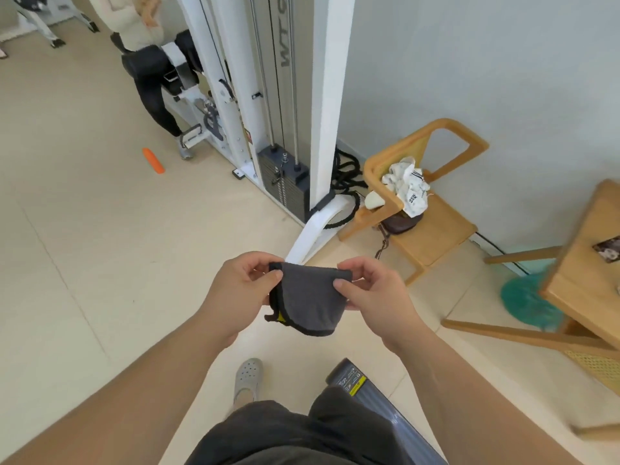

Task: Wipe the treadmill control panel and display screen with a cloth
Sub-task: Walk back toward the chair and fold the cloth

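**Cloth being readied, console not yet in sight**

The person stands holding a dark grey cloth [308,303] out in front of them. The left hand [241,286] pinches its upper left corner and the right hand [372,290] pinches the upper right edge. Each grip is closed on the fabric, which hangs folded between them. I'd judge this the preparing step, with no wiping begun. What looks like the end of a grey ribbed treadmill deck [379,394] shows low beside the person's leg. Its control panel and screen are out of view. The next move calls for turning to the console and laying the cloth flat against it.
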The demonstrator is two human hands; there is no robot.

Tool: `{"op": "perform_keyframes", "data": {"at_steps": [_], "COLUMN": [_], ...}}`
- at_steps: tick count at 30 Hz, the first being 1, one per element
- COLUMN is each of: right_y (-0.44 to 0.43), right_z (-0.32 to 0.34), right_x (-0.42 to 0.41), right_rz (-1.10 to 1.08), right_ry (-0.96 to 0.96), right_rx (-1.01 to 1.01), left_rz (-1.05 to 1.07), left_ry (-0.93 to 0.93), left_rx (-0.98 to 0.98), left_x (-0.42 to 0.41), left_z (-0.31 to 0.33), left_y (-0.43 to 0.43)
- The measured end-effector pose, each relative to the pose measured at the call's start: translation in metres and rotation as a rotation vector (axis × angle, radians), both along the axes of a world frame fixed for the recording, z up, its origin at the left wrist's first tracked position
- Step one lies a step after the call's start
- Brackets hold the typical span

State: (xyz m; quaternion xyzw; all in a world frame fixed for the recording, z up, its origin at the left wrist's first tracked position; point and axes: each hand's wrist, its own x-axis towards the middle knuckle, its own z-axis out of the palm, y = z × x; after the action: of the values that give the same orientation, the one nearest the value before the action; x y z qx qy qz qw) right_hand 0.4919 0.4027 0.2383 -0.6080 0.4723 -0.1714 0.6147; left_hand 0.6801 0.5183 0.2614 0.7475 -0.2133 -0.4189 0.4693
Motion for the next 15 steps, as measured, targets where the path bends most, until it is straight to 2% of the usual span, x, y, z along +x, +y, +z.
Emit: {"op": "perform_keyframes", "data": {"at_steps": [8,11,15], "right_y": [-0.037,-0.038,-0.051], "right_z": [-0.139,-0.160,-0.155], "right_x": [0.056,0.073,0.077], "right_rz": [-0.289,-0.380,-0.475], "right_ry": [-0.038,-0.046,-0.045], "right_rx": [-0.038,0.002,0.008], "left_rz": [-0.296,-0.332,-0.424], "left_ry": [-0.039,-0.057,-0.079], "left_rx": [-0.044,-0.063,-0.079], "left_x": [0.090,0.108,0.111], "left_z": [-0.148,-0.164,-0.162], "left_y": [-0.087,-0.104,-0.134]}}
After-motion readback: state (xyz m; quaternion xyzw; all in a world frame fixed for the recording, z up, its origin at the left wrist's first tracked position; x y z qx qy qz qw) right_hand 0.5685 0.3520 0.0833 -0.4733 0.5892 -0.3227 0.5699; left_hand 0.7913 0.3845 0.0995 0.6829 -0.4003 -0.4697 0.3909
